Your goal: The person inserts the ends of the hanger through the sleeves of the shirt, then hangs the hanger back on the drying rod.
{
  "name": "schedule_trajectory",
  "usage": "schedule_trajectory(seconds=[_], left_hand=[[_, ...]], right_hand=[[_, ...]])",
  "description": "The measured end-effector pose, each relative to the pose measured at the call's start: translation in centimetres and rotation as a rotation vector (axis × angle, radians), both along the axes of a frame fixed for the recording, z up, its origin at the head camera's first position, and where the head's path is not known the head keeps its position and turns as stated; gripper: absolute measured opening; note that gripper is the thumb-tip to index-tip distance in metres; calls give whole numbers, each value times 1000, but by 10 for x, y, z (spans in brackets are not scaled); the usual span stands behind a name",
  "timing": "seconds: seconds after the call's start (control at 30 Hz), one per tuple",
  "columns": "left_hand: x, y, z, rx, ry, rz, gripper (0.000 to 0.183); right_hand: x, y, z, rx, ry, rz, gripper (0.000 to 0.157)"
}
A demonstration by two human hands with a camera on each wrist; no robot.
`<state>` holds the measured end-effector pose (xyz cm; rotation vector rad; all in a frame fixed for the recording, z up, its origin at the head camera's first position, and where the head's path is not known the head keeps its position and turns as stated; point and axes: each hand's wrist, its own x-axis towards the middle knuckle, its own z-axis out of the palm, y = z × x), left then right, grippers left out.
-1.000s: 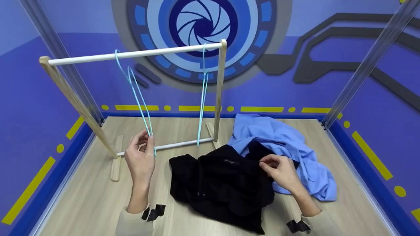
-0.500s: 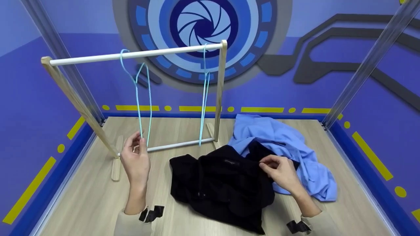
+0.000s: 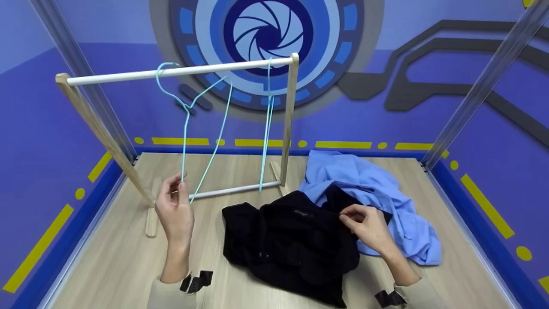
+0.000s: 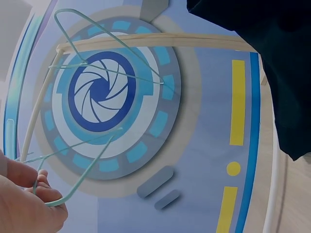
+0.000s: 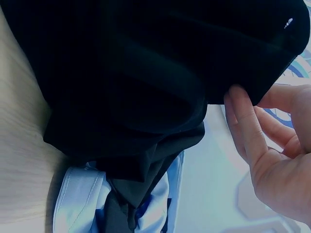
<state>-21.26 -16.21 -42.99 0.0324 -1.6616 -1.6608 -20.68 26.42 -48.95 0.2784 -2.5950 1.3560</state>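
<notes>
A light-blue wire hanger (image 3: 185, 133) hooks over the white top rail of a small clothes rack (image 3: 128, 76). My left hand (image 3: 175, 210) pinches its near side low down; the left wrist view has the left hand (image 4: 29, 199) at its lower left corner. My right hand (image 3: 369, 225) pinches the upper right edge of a black garment (image 3: 296, 253) that lies bunched on the table. In the right wrist view, the fingers of the right hand (image 5: 272, 160) hold the edge of the dark cloth (image 5: 136, 73). What kind of garment it is cannot be told.
A second light-blue hanger (image 3: 266, 141) hangs at the rail's right end. Behind the black garment lies a crumpled blue garment, perhaps a shirt (image 3: 343, 167). The rack's wooden post (image 3: 289, 120) and lower bar (image 3: 240, 189) stand behind. Blue printed walls enclose the table (image 3: 98, 257).
The left hand has drawn the near side of the hanger slightly left, and the hanger has swung from nearly edge-on to a wider angle. The right hand and black garment have stayed put.
</notes>
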Motion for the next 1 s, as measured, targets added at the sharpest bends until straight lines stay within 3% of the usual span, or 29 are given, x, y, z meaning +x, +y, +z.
schedule_trajectory(seconds=[0.73,1.0], left_hand=[[19,-14,-4,-66,102,-8,20],[21,-19,-10,-126,96,22,19]], right_hand=[[-1,1,-3,-5,-28,-6,7],[-2,1,-2,3,-19,-7,5]])
